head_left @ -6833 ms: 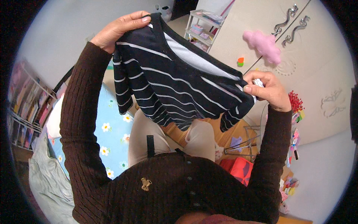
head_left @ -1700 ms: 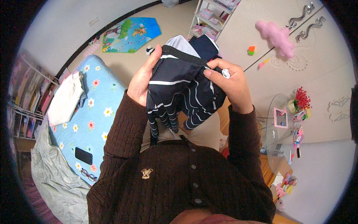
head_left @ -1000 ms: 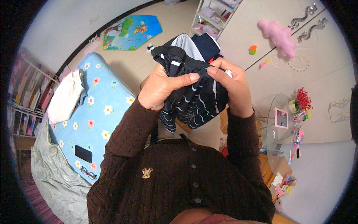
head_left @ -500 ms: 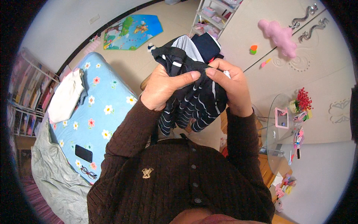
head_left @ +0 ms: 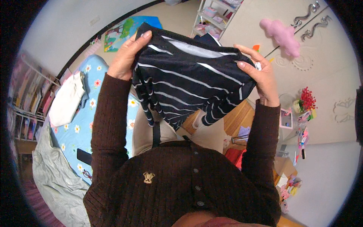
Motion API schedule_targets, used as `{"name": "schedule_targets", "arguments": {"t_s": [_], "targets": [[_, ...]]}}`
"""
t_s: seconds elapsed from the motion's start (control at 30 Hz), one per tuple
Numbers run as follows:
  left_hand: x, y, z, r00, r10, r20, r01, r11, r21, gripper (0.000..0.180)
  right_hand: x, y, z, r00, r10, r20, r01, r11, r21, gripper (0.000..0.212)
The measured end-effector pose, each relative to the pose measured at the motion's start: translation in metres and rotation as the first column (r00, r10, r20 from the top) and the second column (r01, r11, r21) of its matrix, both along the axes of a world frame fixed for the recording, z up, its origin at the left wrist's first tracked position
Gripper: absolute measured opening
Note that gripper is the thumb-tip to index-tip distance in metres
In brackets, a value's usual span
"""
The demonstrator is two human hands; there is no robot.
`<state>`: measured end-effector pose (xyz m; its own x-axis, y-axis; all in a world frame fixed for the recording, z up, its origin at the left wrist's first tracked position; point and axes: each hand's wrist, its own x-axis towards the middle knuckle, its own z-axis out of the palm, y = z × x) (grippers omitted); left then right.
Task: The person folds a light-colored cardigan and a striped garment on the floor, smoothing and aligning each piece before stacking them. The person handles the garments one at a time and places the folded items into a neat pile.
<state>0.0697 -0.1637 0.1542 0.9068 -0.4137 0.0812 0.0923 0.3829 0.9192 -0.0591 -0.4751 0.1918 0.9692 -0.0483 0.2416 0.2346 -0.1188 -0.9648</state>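
A black garment with thin white stripes [head_left: 185, 85] hangs stretched in front of me; whether it is a top or trousers I cannot tell. At its upper left corner my left hand [head_left: 126, 56] grips the band-like edge, thumb lying over the cloth. My right hand [head_left: 264, 75] pinches the opposite corner between thumb and fingers. Along the top, the opening shows a pale grey inside [head_left: 191, 49]. Narrow folds dangle at both lower sides, over my lap. Something small and white [head_left: 258, 66] shows by my right fingers. Behind the garment, dark cloth [head_left: 208, 39] is mostly hidden.
To my left is a bed with a blue flowered sheet [head_left: 72, 142], holding a white garment [head_left: 68, 100], a black phone [head_left: 84, 156] and partly covered glasses [head_left: 87, 174]. A glass table [head_left: 284, 151] stands right, a white shelf rack [head_left: 200, 19] beyond, beside a pale wardrobe [head_left: 317, 75].
My hands have moved well apart, left hand up and leftward, right hand rightward. The bunched striped garment is now spread wide between them, its stripes and edge showing.
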Motion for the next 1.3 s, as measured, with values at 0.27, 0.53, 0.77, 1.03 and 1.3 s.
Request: {"name": "schedule_targets", "arguments": {"t_s": [0.27,0.53,0.77,1.03,1.3], "targets": [[0.033,0.011,0.013,0.951,-0.079,0.299,-0.006,0.962,0.273,0.029,0.004,-0.032,0.017,0.976,-0.186,0.116,0.205,0.962,-0.183,0.012],[0.029,0.015,0.031,0.875,-0.368,0.314,0.215,0.877,0.429,0.027,0.005,-0.047,0.037,0.960,-0.265,0.093,0.279,0.935,-0.218,0.016],[0.042,0.023,0.035,0.760,-0.618,0.202,0.414,0.700,0.581,0.038,0.000,-0.066,0.051,0.949,-0.289,0.126,0.293,0.956,-0.016,0.023],[0.051,0.015,0.065,0.781,-0.478,0.401,0.246,0.826,0.507,0.030,0.000,-0.090,0.057,0.966,-0.182,0.184,0.178,0.983,0.041,0.025],[0.063,-0.007,0.097,0.860,-0.120,0.495,-0.108,0.907,0.408,0.044,0.004,-0.124,0.064,0.977,-0.169,0.129,0.171,0.985,-0.005,0.022]]}}
